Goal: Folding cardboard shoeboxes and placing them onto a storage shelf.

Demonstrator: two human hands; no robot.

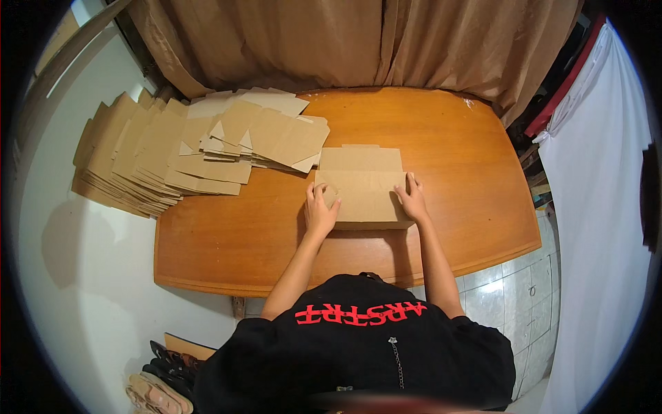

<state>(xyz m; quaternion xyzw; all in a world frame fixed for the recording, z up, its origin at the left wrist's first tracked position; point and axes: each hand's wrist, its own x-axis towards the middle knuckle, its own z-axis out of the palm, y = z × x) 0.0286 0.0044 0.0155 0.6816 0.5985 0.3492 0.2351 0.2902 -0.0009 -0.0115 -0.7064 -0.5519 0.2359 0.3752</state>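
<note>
From the head camera, a flat cardboard box blank [362,186] lay near the middle of the orange-brown wooden table [455,228], its long edge toward the person. Both hands were pressed onto it: the left hand [320,210] sat on the blank's left end with the fingers curled over the edge, seemingly gripping a side flap, and the right hand [413,199] lay on the right end, fingers bent down onto the card. Neither hand lifted the blank clear of the table.

To the left, touching the blank's upper left corner, a fanned stack of cardboard blanks [207,148] spread across the table's far left edge and beyond it. Brown paper sheeting [331,41] hung behind the table; a white cloth [600,207] hung at the right.

The step looked like folding up the side flaps — best done by pressing evenly on both ends at once, keeping thumbs along the crease lines so the card bends there and not across the panel.
</note>
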